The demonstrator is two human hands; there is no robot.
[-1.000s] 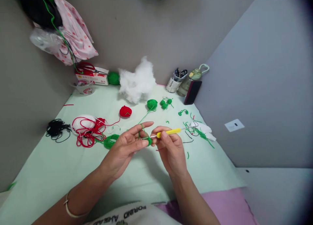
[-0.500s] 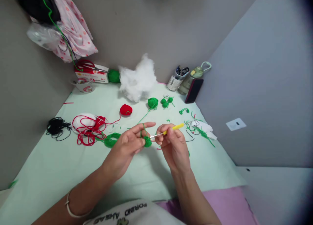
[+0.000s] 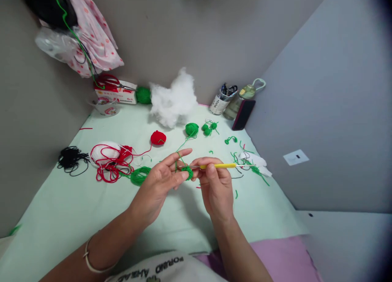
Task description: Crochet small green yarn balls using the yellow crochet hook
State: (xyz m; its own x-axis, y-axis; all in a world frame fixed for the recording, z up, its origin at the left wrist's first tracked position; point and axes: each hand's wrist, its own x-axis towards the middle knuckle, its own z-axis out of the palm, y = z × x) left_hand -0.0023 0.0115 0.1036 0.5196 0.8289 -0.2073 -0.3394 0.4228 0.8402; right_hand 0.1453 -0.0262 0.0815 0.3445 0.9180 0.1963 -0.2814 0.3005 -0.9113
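Note:
Between thumb and fingers, my left hand (image 3: pixel 162 178) pinches a small green crochet piece (image 3: pixel 187 173), and green yarn loops over its raised forefinger. That strand runs back to a green yarn ball (image 3: pixel 192 129) on the table. My right hand (image 3: pixel 217 184) grips the yellow handle of a crochet hook (image 3: pixel 219 166), held nearly level. The hook's thin metal tip points left and reaches the green piece; the exact stitch it meets is too small to tell. A second metal end sticks out to the right.
A red yarn ball (image 3: pixel 158 138), white stuffing (image 3: pixel 173 98) and a green skein (image 3: pixel 140 176) lie beyond my hands. Tangled red and white yarn (image 3: pixel 105 155) is at left. Yarn scraps (image 3: pixel 255 167), a phone (image 3: pixel 243 115), a bottle (image 3: pixel 234 104) and a pen cup (image 3: pixel 219 102) stand or lie at right.
The hook has swung from slanting up to the right to nearly level, and its tip has moved left over the green piece. The piece has shifted slightly up and right.

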